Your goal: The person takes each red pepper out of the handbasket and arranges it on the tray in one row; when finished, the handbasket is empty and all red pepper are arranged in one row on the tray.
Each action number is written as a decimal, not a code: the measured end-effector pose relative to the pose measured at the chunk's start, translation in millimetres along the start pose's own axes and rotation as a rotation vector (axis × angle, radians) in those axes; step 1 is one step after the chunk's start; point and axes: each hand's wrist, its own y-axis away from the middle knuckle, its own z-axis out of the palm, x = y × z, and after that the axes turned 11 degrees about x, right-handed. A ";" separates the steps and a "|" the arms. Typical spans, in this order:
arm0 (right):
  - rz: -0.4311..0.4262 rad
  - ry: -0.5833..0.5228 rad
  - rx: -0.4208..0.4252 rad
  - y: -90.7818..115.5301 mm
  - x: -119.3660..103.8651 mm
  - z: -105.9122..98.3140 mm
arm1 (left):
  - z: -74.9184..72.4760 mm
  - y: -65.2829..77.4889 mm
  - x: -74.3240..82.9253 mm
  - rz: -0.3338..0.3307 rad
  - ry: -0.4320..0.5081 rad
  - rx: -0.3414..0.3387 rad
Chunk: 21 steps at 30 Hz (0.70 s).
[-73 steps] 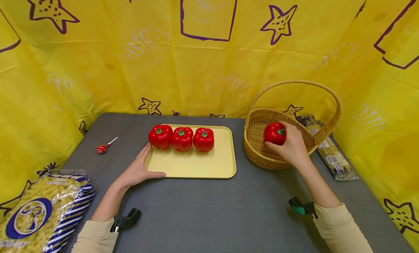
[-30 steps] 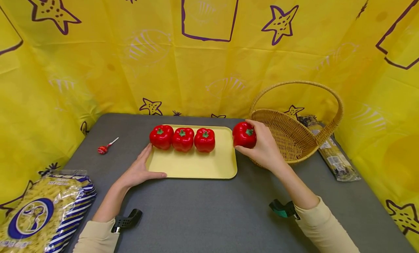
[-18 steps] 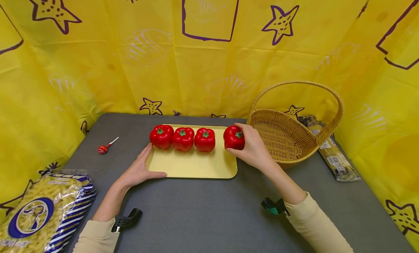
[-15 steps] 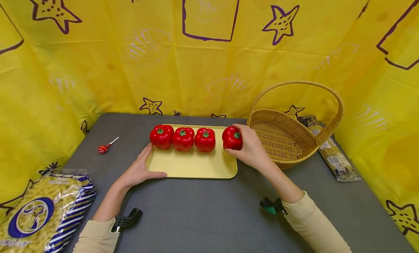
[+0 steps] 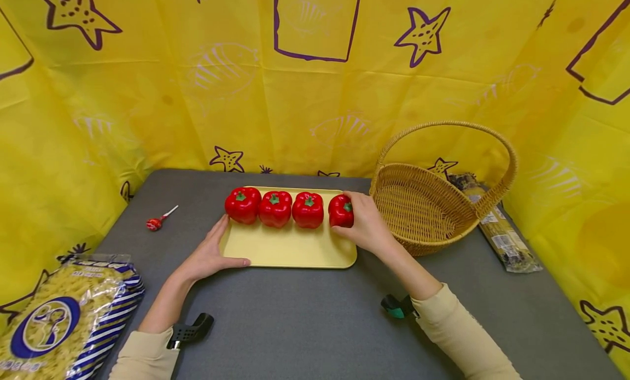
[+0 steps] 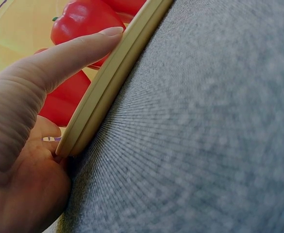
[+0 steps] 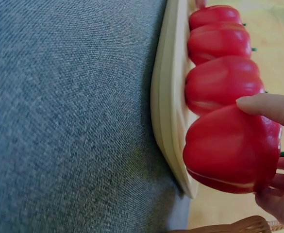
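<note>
My right hand (image 5: 363,222) grips a red bell pepper (image 5: 340,211) between thumb and fingers, above the right end of the pale yellow tray (image 5: 290,249). In the right wrist view this bell pepper (image 7: 229,150) is very near the tray; whether it touches cannot be told. Three more red bell peppers stand in a row along the tray's back: a left one (image 5: 243,205), a middle one (image 5: 275,209) and a right one (image 5: 308,210). My left hand (image 5: 209,255) rests against the tray's near left corner, fingers extended along its left side, thumb (image 6: 78,53) straight on the near rim.
A wicker basket (image 5: 418,243) with a tall handle stands right of the tray. Behind it lies a long clear packet (image 5: 507,240). A lollipop (image 5: 155,223) lies at left, and a large pasta bag (image 5: 64,320) fills the near left corner. Yellow cloth (image 5: 315,95) surrounds the grey table.
My right hand has carried the bell pepper leftward out of the basket to over the tray's right end, and lowered it slightly. My left hand has stayed at the tray's corner.
</note>
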 end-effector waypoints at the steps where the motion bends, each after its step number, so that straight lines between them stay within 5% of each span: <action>1: 0.001 0.005 -0.003 -0.3 0.1 1.4 | 0.0 0.1 0.0 0.000 0.000 0.001; 21: 0.024 0.018 -0.030 -4.2 2.0 9.3 | 2.3 0.4 0.3 -0.006 -0.006 0.000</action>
